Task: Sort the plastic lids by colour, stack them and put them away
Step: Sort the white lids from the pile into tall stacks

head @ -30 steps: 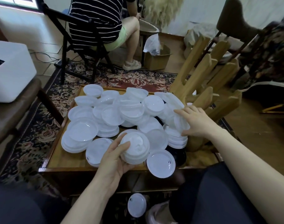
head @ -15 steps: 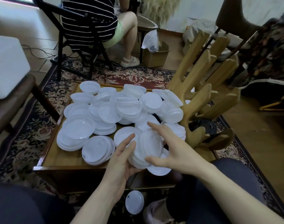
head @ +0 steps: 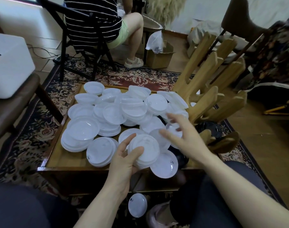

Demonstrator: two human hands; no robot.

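- The left hand (head: 124, 163) grips a short stack of round white plastic lids (head: 144, 151) at the near edge of the low wooden tray table (head: 64, 162). Thumb lies over the top lid, fingers curl beneath. Judged purpose: it serves as the collecting hand, keeping the stack square so each new lid seats on it.
- The right hand (head: 188, 139) hovers just beyond that stack, fingers spread and loosely bent, clamped on nothing that can be made out. It is blurred, so contact with the lids below cannot be confirmed. Judged purpose: reaching for the next white lid.
- The heap of loose white plastic lids (head: 124, 109) covers most of the table, partly in small stacks at the left. Sorting appears well short of done.
- Black plastic lids (head: 211, 129) show at the right edge, partly under the white ones and beside the slotted wooden rack (head: 206, 89). That rack looks like the intended storage; none can be seen in it.
- One white lid on the floor (head: 137, 205) lies below the table edge; it needs retrieving.
- A second person in a striped top (head: 94, 18) sits beyond, uninvolved.
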